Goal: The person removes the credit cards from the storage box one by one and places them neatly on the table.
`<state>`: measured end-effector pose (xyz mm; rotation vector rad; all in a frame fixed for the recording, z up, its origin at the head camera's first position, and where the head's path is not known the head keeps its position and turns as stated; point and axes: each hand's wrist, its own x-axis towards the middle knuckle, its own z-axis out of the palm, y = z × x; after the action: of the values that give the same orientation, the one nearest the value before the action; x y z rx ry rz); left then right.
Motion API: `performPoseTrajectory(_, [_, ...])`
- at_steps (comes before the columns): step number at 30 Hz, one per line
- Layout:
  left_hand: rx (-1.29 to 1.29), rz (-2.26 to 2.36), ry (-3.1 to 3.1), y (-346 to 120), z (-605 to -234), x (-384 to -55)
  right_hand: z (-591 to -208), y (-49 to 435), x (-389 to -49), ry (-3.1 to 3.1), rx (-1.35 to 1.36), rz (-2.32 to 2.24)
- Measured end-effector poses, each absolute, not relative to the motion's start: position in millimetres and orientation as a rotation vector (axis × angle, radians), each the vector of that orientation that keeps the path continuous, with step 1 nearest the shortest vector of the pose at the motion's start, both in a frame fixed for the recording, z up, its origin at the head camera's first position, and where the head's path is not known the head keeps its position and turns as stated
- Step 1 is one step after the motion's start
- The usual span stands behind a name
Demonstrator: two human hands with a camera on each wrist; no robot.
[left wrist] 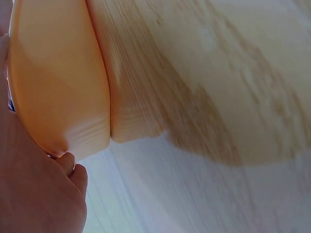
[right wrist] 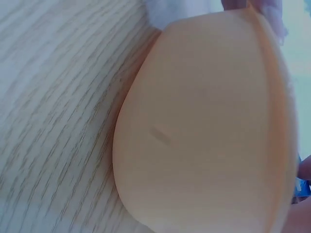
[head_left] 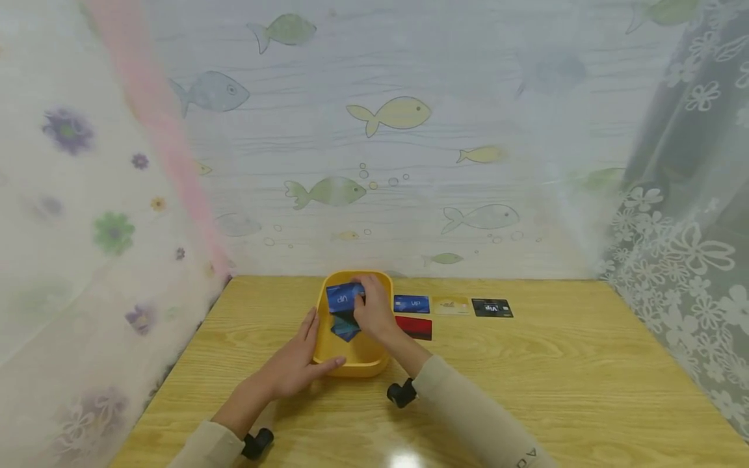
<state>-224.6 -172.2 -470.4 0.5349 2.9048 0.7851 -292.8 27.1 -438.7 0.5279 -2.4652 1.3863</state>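
Observation:
A yellow plastic bin [head_left: 361,370] stands on the table, and my left hand [head_left: 290,369] holds it at its near left corner. The fingers lie along the bin's left side, with the thumb over the near rim. Above the inside of the bin, my right hand [head_left: 374,311] pinches a blue VIP card [head_left: 341,298] near its right end. Beneath that card, several blue and teal cards [head_left: 345,328] lie overlapping in the bin, partly hidden. In the right wrist view the bin's outer wall [right wrist: 204,121] covers most of the scene, and a bit of blue card [right wrist: 302,188] shows beyond the rim.
Right of the bin, a blue card [head_left: 411,304], a gold card [head_left: 451,305] and a black VIP card [head_left: 492,308] lie in a row. A red card [head_left: 417,328] lies nearer, partly behind the right wrist. A fish-printed curtain [head_left: 386,162] hangs behind the wooden table [head_left: 556,377].

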Motion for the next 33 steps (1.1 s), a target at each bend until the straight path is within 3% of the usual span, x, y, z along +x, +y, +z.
performPoseTrajectory(33, [0.552,0.769,2.922,-172.0,-471.1,-225.6,-434.1,77.2,-268.1,-2.443,0.556,1.503])
